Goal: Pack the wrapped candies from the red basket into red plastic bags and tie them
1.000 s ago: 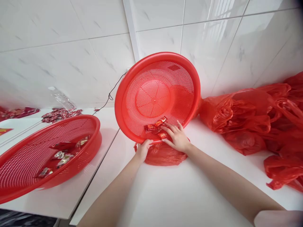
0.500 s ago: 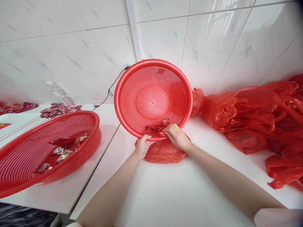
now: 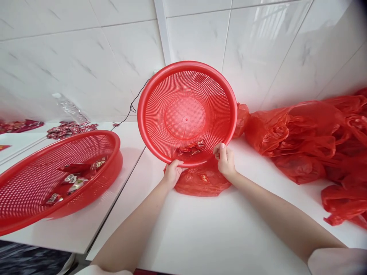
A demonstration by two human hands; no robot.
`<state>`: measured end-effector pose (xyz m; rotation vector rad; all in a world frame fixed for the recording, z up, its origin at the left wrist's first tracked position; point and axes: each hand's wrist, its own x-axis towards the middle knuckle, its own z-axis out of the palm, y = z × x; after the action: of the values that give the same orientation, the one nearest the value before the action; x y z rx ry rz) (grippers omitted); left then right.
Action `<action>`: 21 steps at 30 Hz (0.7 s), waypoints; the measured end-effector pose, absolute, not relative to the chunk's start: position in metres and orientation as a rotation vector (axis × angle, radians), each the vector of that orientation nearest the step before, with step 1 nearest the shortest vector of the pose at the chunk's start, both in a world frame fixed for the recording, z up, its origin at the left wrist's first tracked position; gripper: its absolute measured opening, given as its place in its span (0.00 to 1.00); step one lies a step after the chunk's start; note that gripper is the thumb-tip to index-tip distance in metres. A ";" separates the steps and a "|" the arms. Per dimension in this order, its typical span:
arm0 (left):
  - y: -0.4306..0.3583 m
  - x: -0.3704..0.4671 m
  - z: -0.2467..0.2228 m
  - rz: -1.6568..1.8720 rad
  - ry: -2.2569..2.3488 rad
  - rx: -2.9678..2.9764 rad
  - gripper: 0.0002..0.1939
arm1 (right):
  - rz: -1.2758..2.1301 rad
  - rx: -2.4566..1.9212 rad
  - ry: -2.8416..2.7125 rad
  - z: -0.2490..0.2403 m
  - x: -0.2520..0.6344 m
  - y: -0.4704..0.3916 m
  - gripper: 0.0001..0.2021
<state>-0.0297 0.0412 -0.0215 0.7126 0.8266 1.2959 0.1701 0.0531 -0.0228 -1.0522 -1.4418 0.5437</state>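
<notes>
A round red plastic basket (image 3: 186,119) with a perforated wall stands tipped toward me, its mouth facing my side. Several small red wrapped packets (image 3: 191,148) lie inside near its lower edge. My left hand (image 3: 172,175) is closed on the lower left rim, the thumb over the edge. At the lower right rim, my right hand (image 3: 225,159) is closed with curled fingers and raised thumb; the contact is partly hidden. Below the rim, between my hands, a thin red plastic bag (image 3: 202,187) rests on the white table (image 3: 195,229). A small printed wrapper shows in it.
A second red basket (image 3: 114,164) on the left holds several packets. Behind it are a clear plastic bottle (image 3: 73,109) and a heap of red packets (image 3: 67,130). A black cable (image 3: 132,108) runs near the wall. Red plastic bags (image 3: 304,141) are piled along the right.
My right hand has left the packets inside the basket and moved right to its rim. The basket sits slightly higher in view. A printed wrapper now shows in the bag below.
</notes>
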 end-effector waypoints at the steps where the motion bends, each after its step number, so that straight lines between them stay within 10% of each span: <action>1: 0.041 -0.030 -0.021 1.292 0.822 0.711 0.18 | 0.533 -1.029 -1.466 -0.024 0.170 0.052 0.24; 21: 0.025 -0.016 -0.008 1.236 0.751 0.684 0.16 | -0.203 -1.074 -2.253 -0.024 0.153 0.043 0.36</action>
<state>-0.0158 0.0248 -0.0083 0.6835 0.7511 1.2361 0.1530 0.0431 -0.0242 -1.0743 -2.2526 -0.2026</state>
